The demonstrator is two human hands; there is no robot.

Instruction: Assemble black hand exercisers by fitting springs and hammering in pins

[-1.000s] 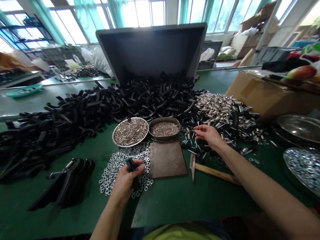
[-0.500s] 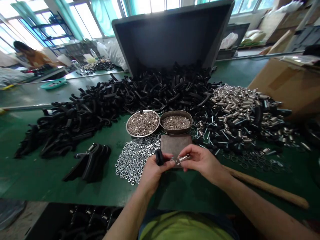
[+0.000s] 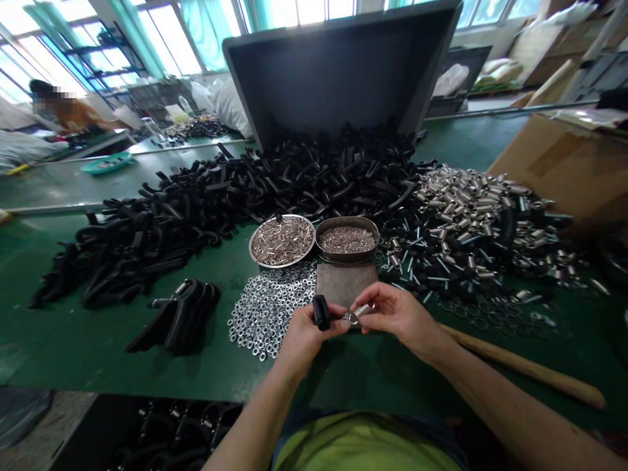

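Observation:
My left hand (image 3: 307,333) is closed on a black plastic part (image 3: 321,312) that stands up between thumb and fingers. In my right hand (image 3: 395,317) a shiny coil spring (image 3: 362,311) is pinched between thumb and fingertips. The spring's left end meets a small bit of metal at my left fingertips; how they join is too small to tell. Both hands are over the front edge of a flat metal block (image 3: 343,278). Left of them spreads a pile of silver nuts (image 3: 267,314).
Behind the block are a round dish of pins (image 3: 282,241) and an oval tin of small metal pieces (image 3: 346,239). Black parts (image 3: 294,173) heap before a grey bin (image 3: 338,78). Springs (image 3: 471,203) pile at right, above a wooden handle (image 3: 524,363). Someone sits far left.
My hands have come closer together. The spring's left end has moved up to the left fingertips, and the black part has shifted slightly right.

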